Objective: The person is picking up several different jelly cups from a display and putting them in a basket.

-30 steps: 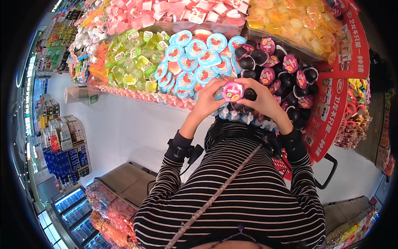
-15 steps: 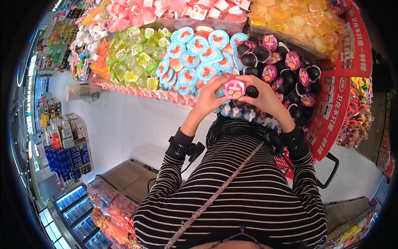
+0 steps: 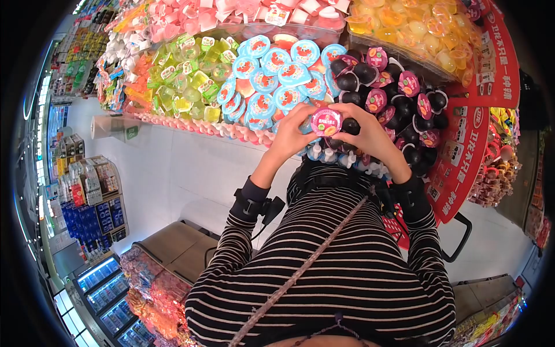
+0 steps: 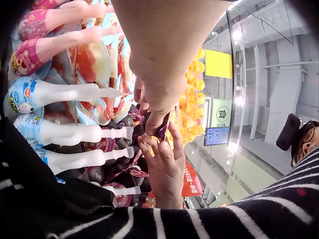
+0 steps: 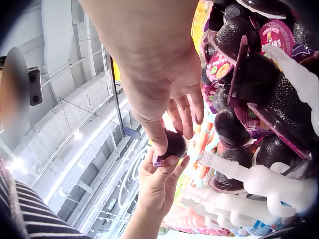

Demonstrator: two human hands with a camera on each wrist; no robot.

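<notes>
One dark jelly cup with a round pink printed lid [image 3: 326, 123] is held up between both hands, lid toward the head camera. My left hand [image 3: 290, 139] pinches its left side, and my right hand [image 3: 370, 139] grips the right side. In the right wrist view the dark rounded cup [image 5: 175, 145] sits between the right thumb and the left fingertips. The left wrist view has the left hand [image 4: 158, 94] above and the right hand [image 4: 167, 172] below, meeting at the cup, which is mostly covered by fingers. More dark cups [image 3: 404, 110] lie piled just behind and right.
Blue-lidded cups [image 3: 277, 75], green jellies [image 3: 191, 81] and a bin of orange jellies [image 3: 410, 34] surround the spot. White-necked bottles [image 4: 65, 94] line the display's front edge. A red sign [image 3: 462, 162] borders the right. A black basket handle [image 3: 459, 237] stands beside the right sleeve.
Since a second ago the view has shifted slightly, and the held cup sits a little farther right in it. Both hands keep their hold; over the last half second they barely move.
</notes>
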